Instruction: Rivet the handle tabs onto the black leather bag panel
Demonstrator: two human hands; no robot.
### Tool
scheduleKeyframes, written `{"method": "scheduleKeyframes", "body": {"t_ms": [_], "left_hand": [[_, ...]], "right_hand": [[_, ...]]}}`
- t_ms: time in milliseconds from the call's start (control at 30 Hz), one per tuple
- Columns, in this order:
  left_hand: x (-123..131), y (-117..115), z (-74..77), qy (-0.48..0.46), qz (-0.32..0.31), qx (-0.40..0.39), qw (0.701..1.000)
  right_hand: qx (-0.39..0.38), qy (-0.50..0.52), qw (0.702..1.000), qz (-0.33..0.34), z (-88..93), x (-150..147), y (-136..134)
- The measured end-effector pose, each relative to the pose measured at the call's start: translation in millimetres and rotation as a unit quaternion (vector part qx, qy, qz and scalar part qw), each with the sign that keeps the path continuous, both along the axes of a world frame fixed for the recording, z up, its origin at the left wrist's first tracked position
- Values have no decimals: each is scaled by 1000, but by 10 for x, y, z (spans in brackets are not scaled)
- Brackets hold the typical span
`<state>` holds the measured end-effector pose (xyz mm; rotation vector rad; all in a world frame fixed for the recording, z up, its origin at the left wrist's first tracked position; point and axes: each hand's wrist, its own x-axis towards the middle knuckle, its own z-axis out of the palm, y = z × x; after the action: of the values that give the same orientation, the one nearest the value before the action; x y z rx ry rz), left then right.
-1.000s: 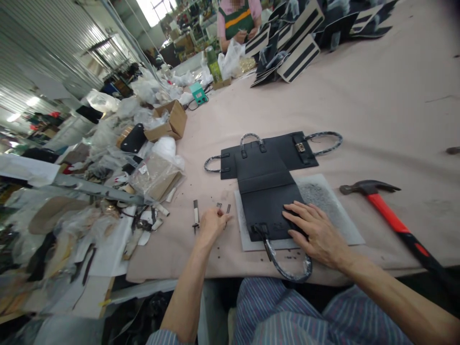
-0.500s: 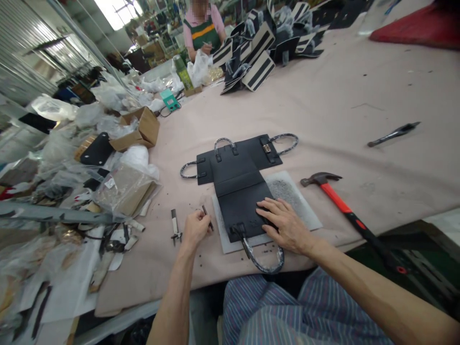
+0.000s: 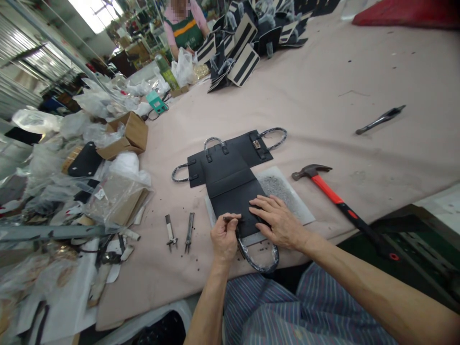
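Note:
A black leather bag panel [image 3: 230, 165] lies flat, its near part over a pale board [image 3: 302, 211] with a dark, pitted patch. My right hand [image 3: 278, 223] rests on the near part, fingers spread and flat. At that part's left near corner, my left hand [image 3: 223, 242] is closed around a slim, dark metal rod, like a small punch [image 3: 228, 219]. A plastic-wrapped handle [image 3: 264, 269] loops toward me between the two hands; my left hand partly hides its base. Left of my left hand lie two pronged metal tools [image 3: 189, 232].
A red-and-black claw hammer [image 3: 327, 189] lies to the right, its grip past the table edge. Farther off is a dark slim tool [image 3: 381, 120]. Plastic bags and a cardboard box [image 3: 131, 132] crowd the left. Black bag pieces [image 3: 244, 62] are heaped at the back, near another person [image 3: 185, 28].
My left hand has moved right with the metal rod, from the bare table onto the panel's near left corner. A second pronged tool now shows on the table. My right hand stays on the panel.

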<state>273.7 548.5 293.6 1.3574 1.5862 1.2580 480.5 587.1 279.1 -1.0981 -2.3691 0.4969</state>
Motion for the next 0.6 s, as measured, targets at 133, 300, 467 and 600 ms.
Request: {"method": "scheduleKeyframes", "body": {"t_ms": [133,300,467,600], "left_hand": [[-7,-31,-86,-5,1,13,1000],[28,-35,-128,1,0,18,1000],[41,-26,-128,15,-4,21,1000],[49,-13,-100,31,-10,29,999]], "right_hand": [[2,0,1000,2,-11,6,5],[-1,-7,1000,3,-14,11,7],[-6,-5,1000,1,8,9,5],[-9,-1,1000,0,19,11,6]]}}
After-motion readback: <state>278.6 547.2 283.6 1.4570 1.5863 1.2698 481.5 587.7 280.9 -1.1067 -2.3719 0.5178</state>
